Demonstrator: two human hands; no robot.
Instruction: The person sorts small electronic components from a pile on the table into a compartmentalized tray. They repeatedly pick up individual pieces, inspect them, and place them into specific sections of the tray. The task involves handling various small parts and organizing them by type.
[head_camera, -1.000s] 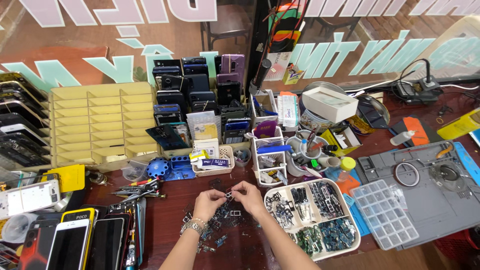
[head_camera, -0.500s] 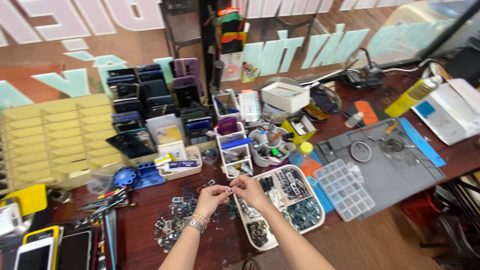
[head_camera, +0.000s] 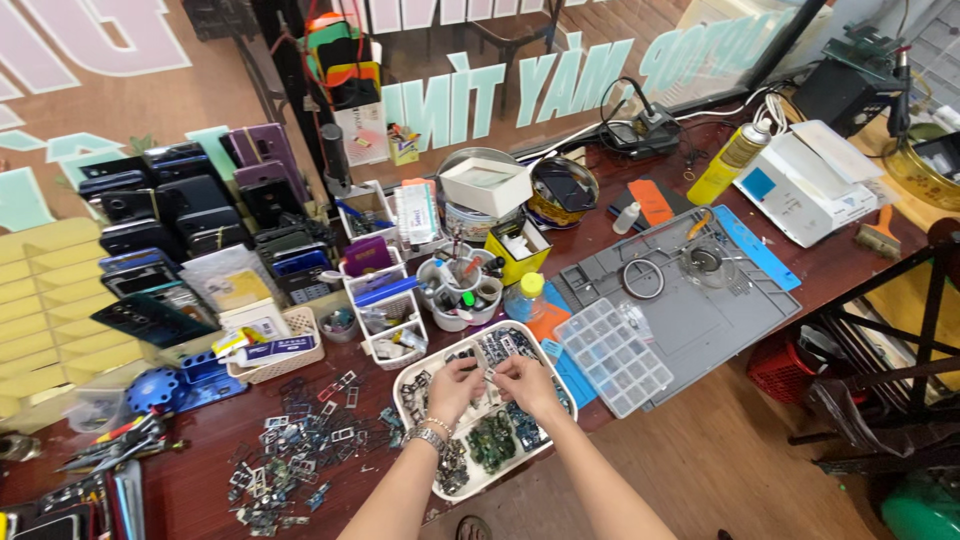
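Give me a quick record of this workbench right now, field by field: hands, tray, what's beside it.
left hand: over the white tray, fingertips pinching a small part too tiny to identify
right hand: meets the left hand at that part
white tray: oval, holds sorted small dark parts
clear compartment box: right of tray, lid shut
loose metal frames: scattered on the table left of tray
grey work mat: beyond the box

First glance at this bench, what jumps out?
Both hands meet low in the middle, the left hand and right hand pinching something tiny over a white tray of small parts. Left of it, a scatter of little metal frames covers the dark red table. Behind, rows of dark phones lean upright, and a grey work mat lies to the right.
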